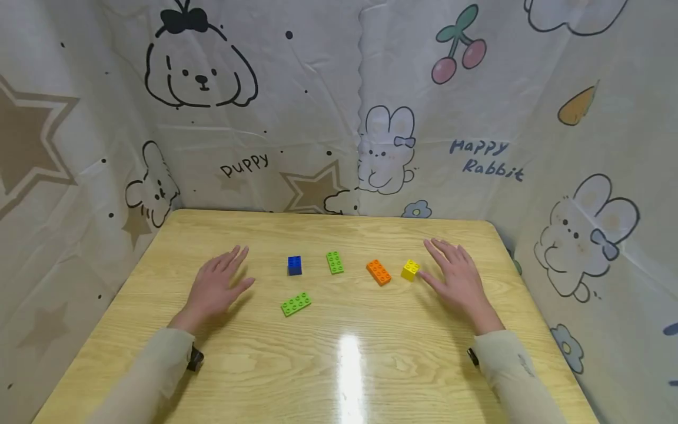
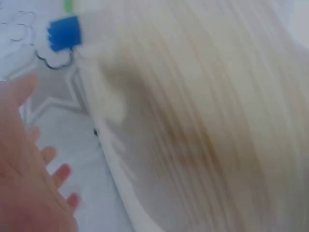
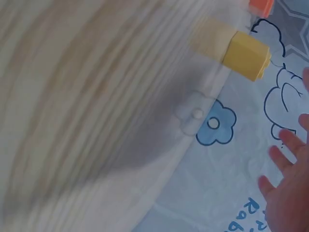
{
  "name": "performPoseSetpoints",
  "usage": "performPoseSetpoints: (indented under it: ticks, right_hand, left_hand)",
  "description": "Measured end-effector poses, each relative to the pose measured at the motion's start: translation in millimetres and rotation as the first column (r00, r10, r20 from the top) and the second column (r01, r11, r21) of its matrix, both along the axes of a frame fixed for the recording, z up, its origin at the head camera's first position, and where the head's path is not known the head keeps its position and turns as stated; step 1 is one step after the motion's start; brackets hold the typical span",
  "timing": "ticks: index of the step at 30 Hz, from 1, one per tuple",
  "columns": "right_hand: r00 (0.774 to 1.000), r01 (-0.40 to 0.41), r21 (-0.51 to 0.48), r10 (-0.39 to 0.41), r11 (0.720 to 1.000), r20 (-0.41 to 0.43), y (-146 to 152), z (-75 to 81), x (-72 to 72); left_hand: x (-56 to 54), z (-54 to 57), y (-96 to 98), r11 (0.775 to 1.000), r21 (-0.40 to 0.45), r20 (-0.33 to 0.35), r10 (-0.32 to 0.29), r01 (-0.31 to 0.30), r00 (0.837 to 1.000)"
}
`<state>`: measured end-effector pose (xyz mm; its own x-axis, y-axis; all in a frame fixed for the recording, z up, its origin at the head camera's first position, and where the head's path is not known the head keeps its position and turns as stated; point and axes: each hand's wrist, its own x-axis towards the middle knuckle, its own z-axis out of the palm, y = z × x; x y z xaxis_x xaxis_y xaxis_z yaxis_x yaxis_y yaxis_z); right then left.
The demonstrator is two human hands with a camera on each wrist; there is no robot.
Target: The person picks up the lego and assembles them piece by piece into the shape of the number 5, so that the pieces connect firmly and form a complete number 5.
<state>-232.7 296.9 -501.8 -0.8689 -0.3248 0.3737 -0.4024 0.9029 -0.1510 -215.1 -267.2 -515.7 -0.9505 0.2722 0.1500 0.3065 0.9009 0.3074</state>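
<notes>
Several toy building bricks lie apart on the wooden table. A blue brick (image 1: pixel 294 265) is the one nearest my left hand (image 1: pixel 216 288), which hovers to its left with fingers spread and holds nothing. One green brick (image 1: pixel 335 262) lies right of the blue one, and another green brick (image 1: pixel 296 304) lies closer to me. An orange brick (image 1: pixel 378 272) lies at an angle beside a yellow brick (image 1: pixel 410 270). My right hand (image 1: pixel 457 277) is just right of the yellow brick, fingers extended, holding nothing. The left wrist view shows the blue brick (image 2: pixel 64 33); the right wrist view shows the yellow brick (image 3: pixel 246 55).
The light wooden table (image 1: pixel 349 365) reflects a bright streak near its front. A printed cloth (image 1: pixel 318 118) with cartoon animals hangs behind the table and along both sides. Dark bands (image 1: pixel 195 358) sit at both sleeve cuffs.
</notes>
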Motion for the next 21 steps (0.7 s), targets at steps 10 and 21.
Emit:
performPoseSetpoints:
  ticks: [10, 21]
  right_hand:
    - [0.962, 0.069, -0.209, -0.009, 0.975, 0.274, -14.4, -5.9, -7.2]
    - [0.934, 0.095, -0.233, -0.006, 0.968, 0.358, -19.1, -9.7, -10.7]
  left_hand:
    - [8.6, -6.2, 45.3, 0.948, 0.318, 0.223, -0.08, 0.005, 0.972]
    - [17.6, -15.5, 78.5, 0.945, 0.327, 0.263, -0.117, 0.026, 0.958]
